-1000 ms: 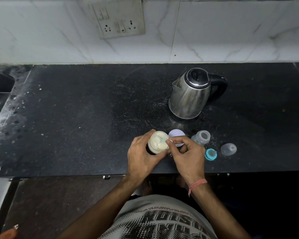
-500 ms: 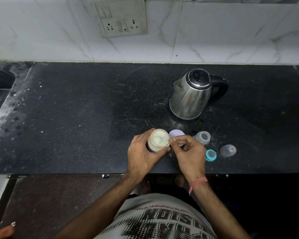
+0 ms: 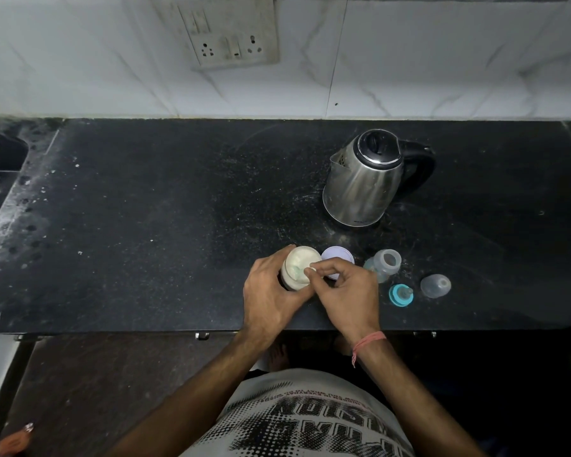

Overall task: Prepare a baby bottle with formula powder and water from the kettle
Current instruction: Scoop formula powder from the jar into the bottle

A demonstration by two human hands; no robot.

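The formula jar (image 3: pixel 300 267) sits at the table's (image 3: pixel 145 225) near edge, my left hand (image 3: pixel 271 296) wrapped round it. My right hand (image 3: pixel 345 291) pinches the scoop (image 3: pixel 305 271); I should level it before moving to the open bottle (image 3: pixel 384 263) at three o'clock.

The T-shirt (image 3: pixel 310 420) bears large printed lettering, seen upside down and too broken up to read.

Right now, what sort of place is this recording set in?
Most likely a home kitchen: a dark stone counter against a tiled wall with a socket plate, and an electric kettle.
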